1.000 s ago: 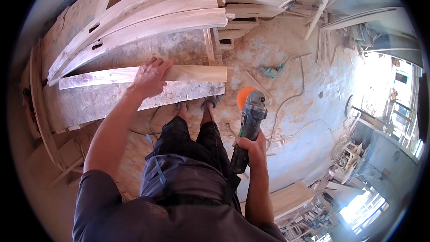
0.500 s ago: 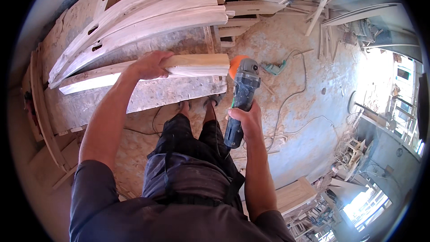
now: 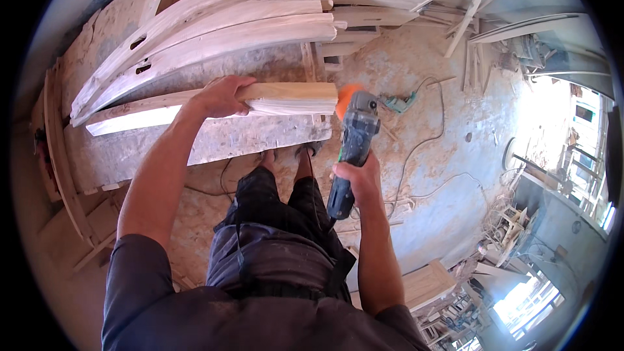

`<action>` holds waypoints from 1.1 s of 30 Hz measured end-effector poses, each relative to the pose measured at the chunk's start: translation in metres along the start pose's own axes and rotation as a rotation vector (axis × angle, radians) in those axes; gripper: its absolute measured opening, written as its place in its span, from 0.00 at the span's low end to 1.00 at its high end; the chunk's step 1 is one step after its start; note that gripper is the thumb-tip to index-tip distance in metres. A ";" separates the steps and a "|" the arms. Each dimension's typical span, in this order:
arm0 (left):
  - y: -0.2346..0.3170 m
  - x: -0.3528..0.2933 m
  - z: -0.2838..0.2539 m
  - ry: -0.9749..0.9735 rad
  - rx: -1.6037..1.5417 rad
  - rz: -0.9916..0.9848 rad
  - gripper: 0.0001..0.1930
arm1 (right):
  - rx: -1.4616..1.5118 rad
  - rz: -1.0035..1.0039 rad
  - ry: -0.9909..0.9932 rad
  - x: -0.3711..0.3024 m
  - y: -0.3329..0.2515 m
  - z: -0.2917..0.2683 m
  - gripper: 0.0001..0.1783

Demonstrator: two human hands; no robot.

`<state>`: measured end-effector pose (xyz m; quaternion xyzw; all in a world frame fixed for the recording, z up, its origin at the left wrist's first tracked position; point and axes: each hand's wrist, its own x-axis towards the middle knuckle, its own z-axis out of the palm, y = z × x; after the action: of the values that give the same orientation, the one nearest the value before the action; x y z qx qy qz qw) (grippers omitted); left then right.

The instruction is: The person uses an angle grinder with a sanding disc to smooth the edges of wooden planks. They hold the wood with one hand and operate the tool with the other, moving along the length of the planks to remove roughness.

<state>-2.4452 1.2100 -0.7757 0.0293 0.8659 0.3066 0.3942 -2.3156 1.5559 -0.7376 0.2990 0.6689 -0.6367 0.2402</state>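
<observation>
A curved, pale wooden piece (image 3: 292, 96) lies along the near edge of the workbench (image 3: 260, 133). My left hand (image 3: 224, 97) is closed over its middle, with the fingers wrapped across the top. In my right hand (image 3: 363, 179) is a dark angle grinder (image 3: 356, 131), gripped round its body and tilted upward. Its orange disc (image 3: 346, 96) is at the right end of the wood, touching or very close to it; I cannot tell which. The disc looks blurred.
Several curved wooden rails (image 3: 260, 32) lie behind the piece on the bench. A teal power tool (image 3: 402, 101) rests on the dusty floor at the right, with a cord (image 3: 442, 117) winding from it. Loose planks (image 3: 469, 13) lean beyond. A wooden panel (image 3: 429, 283) stands at the lower right.
The whole view has shifted slightly. The grinder's head stays at the wood's right end, with little change in its tilt. My left hand keeps its hold on the piece.
</observation>
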 end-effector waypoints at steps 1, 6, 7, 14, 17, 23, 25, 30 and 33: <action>-0.001 0.001 -0.001 -0.013 -0.012 -0.001 0.43 | 0.004 0.007 -0.001 -0.007 0.004 0.000 0.24; -0.011 0.008 0.000 -0.033 -0.019 0.001 0.42 | 0.045 0.008 0.090 -0.025 0.012 0.003 0.25; -0.012 0.008 0.001 -0.022 -0.038 0.003 0.41 | 0.059 -0.002 0.084 -0.021 0.010 0.003 0.25; -0.019 0.007 0.009 0.076 -0.147 0.073 0.37 | -0.025 0.035 0.009 -0.003 -0.022 0.007 0.25; -0.030 0.005 0.017 0.309 -0.049 0.187 0.31 | 0.014 0.063 0.033 -0.018 -0.005 -0.001 0.26; -0.059 -0.002 0.049 0.677 0.247 0.298 0.32 | 0.062 0.071 0.104 -0.032 0.010 -0.007 0.28; -0.030 -0.020 0.044 0.579 0.390 0.334 0.38 | 0.070 0.074 0.130 -0.031 0.018 -0.012 0.28; -0.030 -0.007 0.030 0.326 0.347 0.145 0.45 | 0.062 -0.028 0.107 -0.016 0.022 -0.012 0.26; -0.014 -0.010 0.010 0.108 0.292 0.079 0.46 | 0.050 -0.074 0.069 -0.003 0.008 -0.007 0.25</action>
<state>-2.4287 1.2003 -0.7818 0.1038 0.9193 0.1941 0.3263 -2.3072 1.5630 -0.7406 0.3018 0.6712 -0.6511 0.1856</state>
